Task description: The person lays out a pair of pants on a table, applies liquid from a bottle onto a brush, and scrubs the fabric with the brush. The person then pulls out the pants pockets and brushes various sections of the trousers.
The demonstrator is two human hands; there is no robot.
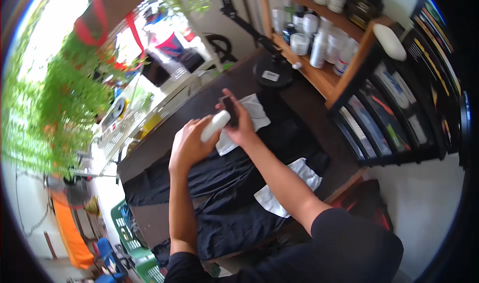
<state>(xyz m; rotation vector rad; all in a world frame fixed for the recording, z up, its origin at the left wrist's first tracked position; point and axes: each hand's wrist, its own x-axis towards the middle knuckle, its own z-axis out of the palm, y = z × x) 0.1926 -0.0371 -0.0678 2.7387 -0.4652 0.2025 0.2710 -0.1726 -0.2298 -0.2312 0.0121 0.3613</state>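
My left hand point(187, 142) is wrapped round a smooth white object point(215, 127), rounded and elongated like a small bottle; its exact kind does not show. Close by, my right hand point(242, 125) grips a small dark, flat piece point(229, 111) at the tip of the white object. I cannot tell whether the two things touch. Beneath both hands lie black trousers point(224, 193), spread over the dark table. A white pocket lining point(255, 111) is turned out under my hands, and a second white lining point(269, 197) lies below my right forearm.
A black stand with a round base point(273, 73) rises at the table's back edge. Beyond it is a wooden shelf point(310, 73) of bottles and jars. Black racks point(394, 118) stand at right. Green crates point(124, 228) sit at lower left, and plants point(70, 98) hang by the window.
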